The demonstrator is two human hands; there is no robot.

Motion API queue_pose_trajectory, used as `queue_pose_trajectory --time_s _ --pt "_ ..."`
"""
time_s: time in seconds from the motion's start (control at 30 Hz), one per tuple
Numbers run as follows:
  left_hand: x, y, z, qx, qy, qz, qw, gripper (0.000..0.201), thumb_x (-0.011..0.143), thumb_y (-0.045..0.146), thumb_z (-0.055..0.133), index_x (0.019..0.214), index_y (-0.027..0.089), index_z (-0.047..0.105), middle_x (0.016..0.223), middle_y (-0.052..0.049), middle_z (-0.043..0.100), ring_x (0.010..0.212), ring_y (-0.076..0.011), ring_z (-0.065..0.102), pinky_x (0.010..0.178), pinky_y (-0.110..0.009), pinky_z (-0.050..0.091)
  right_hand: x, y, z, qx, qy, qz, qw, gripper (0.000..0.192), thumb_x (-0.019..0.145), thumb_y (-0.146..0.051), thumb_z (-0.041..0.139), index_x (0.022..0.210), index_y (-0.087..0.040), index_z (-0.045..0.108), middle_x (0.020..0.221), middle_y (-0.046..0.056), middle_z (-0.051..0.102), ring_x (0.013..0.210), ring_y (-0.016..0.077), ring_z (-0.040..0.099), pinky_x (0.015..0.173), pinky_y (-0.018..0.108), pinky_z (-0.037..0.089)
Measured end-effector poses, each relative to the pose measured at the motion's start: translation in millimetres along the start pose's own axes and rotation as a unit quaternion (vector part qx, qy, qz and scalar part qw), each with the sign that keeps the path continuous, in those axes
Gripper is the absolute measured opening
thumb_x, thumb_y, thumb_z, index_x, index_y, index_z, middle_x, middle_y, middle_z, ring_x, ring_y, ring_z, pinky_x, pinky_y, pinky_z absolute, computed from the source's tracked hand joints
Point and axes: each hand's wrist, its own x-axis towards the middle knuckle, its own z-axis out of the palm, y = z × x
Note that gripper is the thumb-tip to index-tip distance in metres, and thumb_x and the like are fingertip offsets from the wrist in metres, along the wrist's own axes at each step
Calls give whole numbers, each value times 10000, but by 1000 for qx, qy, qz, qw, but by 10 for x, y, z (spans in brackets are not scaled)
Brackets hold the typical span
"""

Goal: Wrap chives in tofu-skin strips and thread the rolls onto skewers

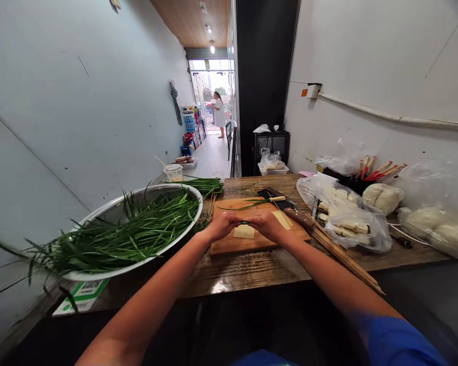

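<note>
Both hands — left hand [222,224], right hand [266,223] — are pinching a green chive bundle [245,222] with closed fingers above the cutting board [252,243]; one tofu sheet [244,232] is waiting, the basin [99,216] holding many chives.

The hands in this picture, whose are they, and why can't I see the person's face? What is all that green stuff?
The camera sits on a person's head and looks down, so you see what they see: their own two arms reaching forward. The left hand and right hand meet over a wooden cutting board and pinch a small green bundle between them. It is too small to tell exactly what it is. Under the hands lies a pale flat square slice. The green stuff is long thin leaves, like chives, piled in a big metal bowl on the left. On the right are a cleaver, thin wooden skewers and plastic bags of pale blocks. Far down the hallway stands another person.
</note>
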Motion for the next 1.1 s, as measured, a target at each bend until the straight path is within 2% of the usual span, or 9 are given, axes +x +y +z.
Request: queue_pose_trajectory --time_s 0.2,0.37,0.5,0.63,0.73,0.8,0.93,1.0,1.1 --pt "-5 -303 341 -53 49 -13 997 166 763 210 611 894 183 708 787 -43 697 693 -126 611 652 -208 443 -218 82 293 -31 14 7 999 184 843 -192 506 795 -199 684 657 26 625 635 126 515 596 233 353" --pt "-40 -366 469 -65 73 -17 995 135 756 211 621 846 184 717 801 -45 702 707 -126 625 673 -209 459 -305 106 375 -31 29 -34 999 211 856 -150 456 804 -191 656 695 32 626 712 141 506 697 263 378" --pt "-94 -352 479 -40 70 8 997 171 806 250 563 859 186 712 817 -46 690 736 -123 608 687 -208 448 -308 82 379 -54 12 -34 998 212 877 -176 442 817 -181 645 712 41 613 747 149 488 718 271 374" --pt "-123 -323 453 19 29 52 998 287 879 282 430 895 191 702 835 -46 654 735 -116 562 671 -208 415 -281 51 335 -79 -48 -38 995 242 889 -179 410 845 -169 648 760 58 606 777 155 489 750 288 370" --pt "-128 -295 439 46 14 57 997 329 893 287 383 895 188 697 841 -44 626 725 -116 528 667 -212 393 -261 77 241 -46 -91 -41 994 238 877 -180 417 881 -166 654 804 69 611 789 160 505 755 300 384" --pt "-127 -280 436 52 10 52 997 334 891 293 380 883 182 695 828 -44 615 728 -120 516 674 -217 385 -263 134 148 13 -81 -18 996 232 864 -176 433 946 -172 650 869 76 622 813 158 530 753 293 404" --pt "-120 -255 436 54 13 33 998 333 883 299 385 878 161 688 810 -48 606 724 -128 510 671 -225 376 -306 247 -21 90 20 95 991 239 861 -196 456 999 -184 651 960 80 643 882 163 572 797 298 434" --pt "-121 -250 436 53 11 29 998 329 880 298 389 892 156 685 801 -49 606 714 -129 510 665 -227 377 -324 244 -36 93 11 100 991 206 847 -221 498 948 -184 673 947 78 651 884 169 577 806 303 442" --pt "-132 -272 448 58 12 41 997 326 883 283 382 918 161 683 827 -55 614 737 -132 521 679 -227 383 -311 172 45 67 -41 76 994 169 807 -222 566 917 -172 684 935 81 651 881 172 570 791 297 446"
